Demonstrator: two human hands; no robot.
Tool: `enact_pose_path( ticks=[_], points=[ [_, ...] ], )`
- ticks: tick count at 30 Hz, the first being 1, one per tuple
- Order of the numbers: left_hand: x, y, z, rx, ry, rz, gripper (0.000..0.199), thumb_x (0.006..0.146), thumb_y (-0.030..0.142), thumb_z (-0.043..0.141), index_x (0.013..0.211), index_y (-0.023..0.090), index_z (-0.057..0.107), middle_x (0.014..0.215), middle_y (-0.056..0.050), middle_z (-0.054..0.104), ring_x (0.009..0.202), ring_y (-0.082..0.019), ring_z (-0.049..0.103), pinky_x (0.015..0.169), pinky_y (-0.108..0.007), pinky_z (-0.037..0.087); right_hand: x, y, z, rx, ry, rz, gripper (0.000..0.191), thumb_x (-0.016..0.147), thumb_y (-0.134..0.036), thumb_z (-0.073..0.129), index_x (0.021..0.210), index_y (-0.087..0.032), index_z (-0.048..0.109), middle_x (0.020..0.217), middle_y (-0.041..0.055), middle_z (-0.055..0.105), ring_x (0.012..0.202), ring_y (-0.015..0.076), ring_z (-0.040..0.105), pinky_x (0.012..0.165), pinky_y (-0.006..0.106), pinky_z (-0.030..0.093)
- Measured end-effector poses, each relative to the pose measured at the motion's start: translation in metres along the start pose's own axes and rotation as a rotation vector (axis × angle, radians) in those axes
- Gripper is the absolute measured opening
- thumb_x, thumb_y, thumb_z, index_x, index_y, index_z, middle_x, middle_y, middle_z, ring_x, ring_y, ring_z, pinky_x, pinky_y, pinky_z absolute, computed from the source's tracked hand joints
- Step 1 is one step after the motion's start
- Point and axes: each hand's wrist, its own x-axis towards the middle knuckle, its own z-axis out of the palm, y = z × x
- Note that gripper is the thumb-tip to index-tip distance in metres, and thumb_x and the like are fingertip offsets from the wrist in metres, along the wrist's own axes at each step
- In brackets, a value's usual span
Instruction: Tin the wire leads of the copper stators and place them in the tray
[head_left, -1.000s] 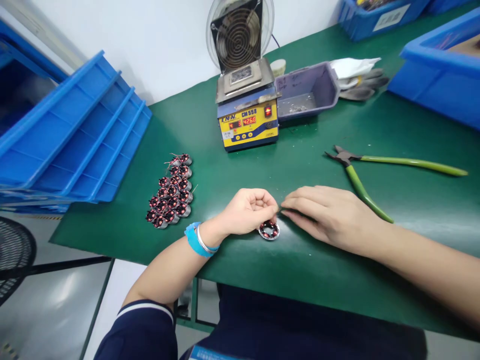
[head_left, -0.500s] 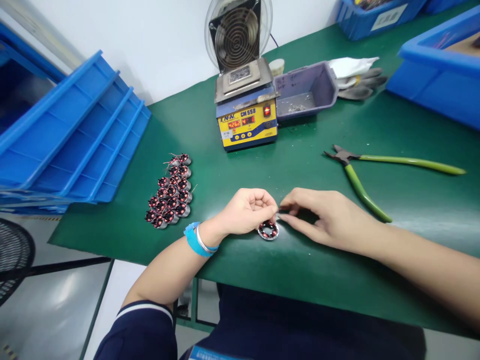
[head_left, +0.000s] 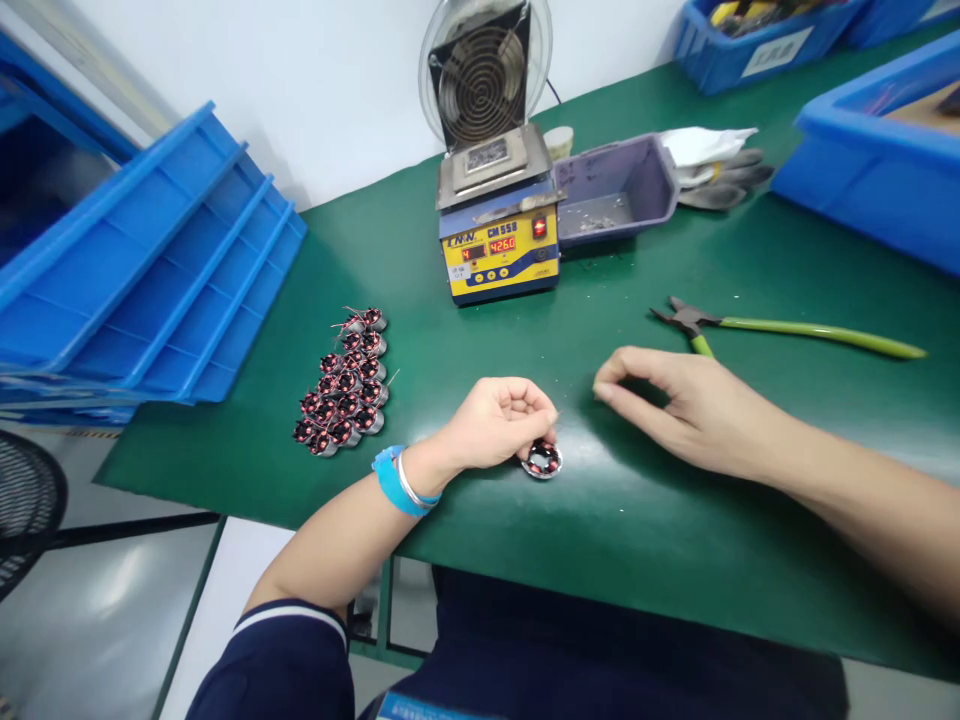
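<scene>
My left hand (head_left: 504, 425) is closed at the upper edge of a round coil part (head_left: 542, 460), which has copper windings and a silver rim and lies on the green table (head_left: 480, 520). The fingers cover part of it. To the right, my right hand (head_left: 675, 405) hovers over the table, thumb and forefinger pinched; anything between the fingertips is too small to make out. Behind that hand lie cutting pliers (head_left: 817, 330) with green handles, one handle partly hidden. Several similar coil parts (head_left: 345, 395) stand grouped to the left.
A yellow and blue heating unit (head_left: 502, 250) stands at the back, a fan (head_left: 481, 75) behind it. Beside it are a grey-purple bin (head_left: 615, 195) and gloves (head_left: 720, 170). Blue crates (head_left: 165, 270) stand left; a blue bin (head_left: 877, 160) is at right.
My right hand has moved right and slightly up, away from my left hand, and now covers part of one plier handle. My left hand has stayed at the coil part.
</scene>
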Motion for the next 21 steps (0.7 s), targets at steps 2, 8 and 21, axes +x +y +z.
enact_pose_path(
  ticks=[2, 8, 21],
  points=[
    [0.001, -0.003, 0.002, -0.038, 0.061, 0.026, 0.022, 0.069, 0.027, 0.071, 0.069, 0.011, 0.055, 0.057, -0.002, 0.063, 0.038, -0.003, 0.049, 0.038, -0.012, 0.035, -0.002, -0.006, 0.006, 0.085, -0.055, 0.001, 0.022, 0.081, -0.041, 0.06, 0.088, -0.02, 0.058, 0.083, 0.0055, 0.066, 0.074, 0.0203, 0.062, 0.069, 0.034, 0.047],
    [0.005, -0.004, 0.004, -0.156, 0.359, 0.283, 0.033, 0.069, 0.039, 0.073, 0.072, 0.013, 0.054, 0.065, -0.003, 0.067, 0.051, -0.009, 0.061, 0.052, -0.02, 0.05, -0.001, -0.023, 0.027, 0.032, -0.072, -0.028, 0.02, 0.076, -0.035, 0.064, 0.087, -0.019, 0.059, 0.084, 0.0068, 0.067, 0.08, 0.0222, 0.062, 0.077, 0.04, 0.045],
    [0.0, 0.003, -0.01, -0.042, -0.007, 0.057, 0.045, 0.05, 0.043, 0.086, 0.067, 0.009, 0.06, 0.051, 0.003, 0.056, 0.042, -0.003, 0.045, 0.041, -0.017, 0.034, -0.008, -0.017, 0.016, 0.085, -0.084, -0.127, 0.021, 0.08, -0.033, 0.062, 0.097, -0.024, 0.056, 0.091, 0.0064, 0.069, 0.084, 0.0243, 0.066, 0.088, 0.049, 0.047]
  ],
)
